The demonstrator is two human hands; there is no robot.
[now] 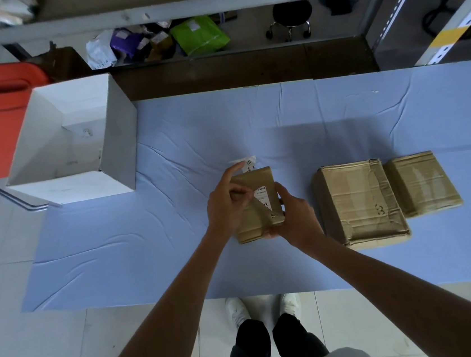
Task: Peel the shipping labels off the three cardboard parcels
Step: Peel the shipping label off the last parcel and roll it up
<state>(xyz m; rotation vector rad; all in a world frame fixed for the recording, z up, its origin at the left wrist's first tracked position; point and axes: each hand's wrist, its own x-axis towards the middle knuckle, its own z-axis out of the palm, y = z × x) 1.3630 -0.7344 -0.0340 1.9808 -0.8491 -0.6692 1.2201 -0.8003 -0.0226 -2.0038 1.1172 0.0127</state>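
Head view. Small cardboard parcel (pixel 256 205) held up off the blue table cover (pixel 174 214), clamped between both hands. Right hand (pixel 294 215) wraps the parcel's right edge and near corner, fingers closed on the cardboard; it acts as the brace. Left hand (pixel 225 206) is on the parcel's left side, thumb and fingertips pinched narrow on the lifted flap of the shipping label (pixel 261 197), index finger extended past the far edge.

The label is partly off: a white printed patch with a curled brown edge runs diagonally across the top face, between the two grips. A white strip (pixel 248 163) sticks up just beyond the parcel's far edge, by the left index fingertip; cannot tell whether it is part of this label or a separate scrap.

Step in hand, as I judge it: mid-peel on this parcel. Next move calls for a slow, low-angle pull by the left hand away from the right, with the right holding firm so the label does not tear.

Right of the grip, resting on the cover: a larger cardboard parcel (pixel 359 202), creased, with a dark mark, touching or nearly touching a smaller parcel (pixel 422 182) beyond it. No white label shows on their top faces.

Far left of the grip: an open white box (pixel 113 151), likely the drop for peeled labels.
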